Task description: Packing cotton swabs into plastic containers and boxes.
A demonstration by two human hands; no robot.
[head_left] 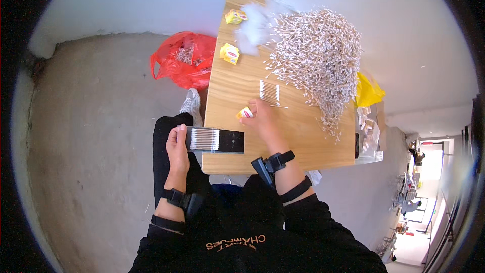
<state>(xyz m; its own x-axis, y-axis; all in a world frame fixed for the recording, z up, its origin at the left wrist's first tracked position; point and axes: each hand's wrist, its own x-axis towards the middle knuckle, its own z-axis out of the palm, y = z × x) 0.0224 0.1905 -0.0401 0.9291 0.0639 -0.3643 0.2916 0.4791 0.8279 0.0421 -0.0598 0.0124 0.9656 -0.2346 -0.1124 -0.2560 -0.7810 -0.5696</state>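
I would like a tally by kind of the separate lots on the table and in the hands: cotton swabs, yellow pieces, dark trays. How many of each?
Cotton swab lots: 3 (big heap, table row, tray row; strays not counted)
Yellow lots: 3 (upper pile, lower pile, piece in the right hand)
Dark tray: 1 (in the left hand)
Total: 7

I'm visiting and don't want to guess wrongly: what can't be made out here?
In the head view:
Black tray: its underside faces away from the camera.
Small yellow box: its right end is covered by the right hand; its contents don't show.
Swab pile: lower swabs are hidden under upper ones, too small to count.
Red bag: its folds hide any deeper contents.
Far background: things too small and blurred to name.
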